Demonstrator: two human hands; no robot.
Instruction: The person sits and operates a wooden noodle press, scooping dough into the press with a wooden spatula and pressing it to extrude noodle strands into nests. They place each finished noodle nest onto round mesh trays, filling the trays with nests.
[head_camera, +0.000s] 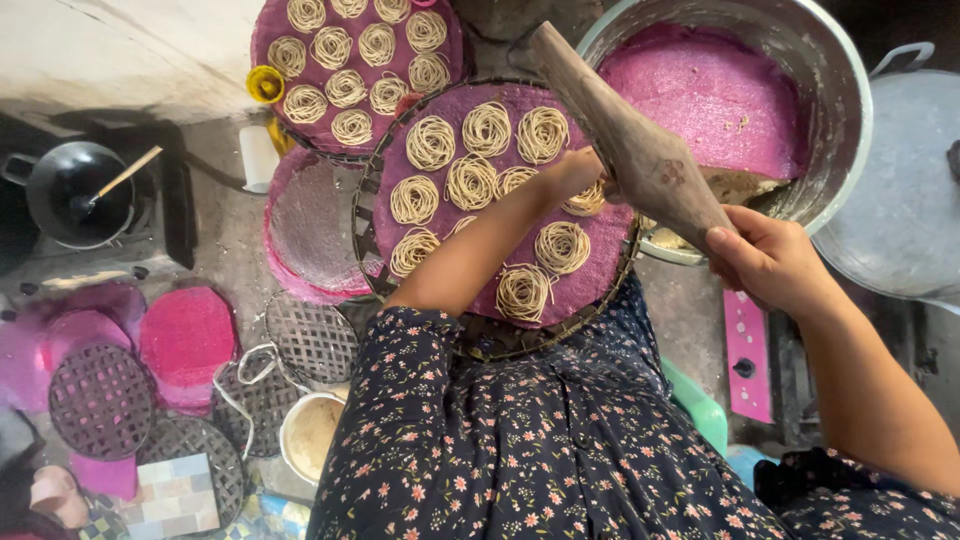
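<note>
— Wooden press (640, 150) gripped in right hand (770, 262), tilted above pink-clothed tray (600, 285). Left hand (572, 172)?
— Reaching under press; fingers hidden, grip unclear. Eleven noodle nests (472, 182) counted here, eleven on far tray (270, 40). Pink rectangular panel (748, 355) lower right.

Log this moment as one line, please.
left hand: on wooden noodle press | right hand: grips press handle | below: round woven tray with pink cloth, noodle coils | beside: metal pot

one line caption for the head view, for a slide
Right hand grips a wooden press over noodle nests on a pink-lined woven tray; left hand reaches beneath.
</note>
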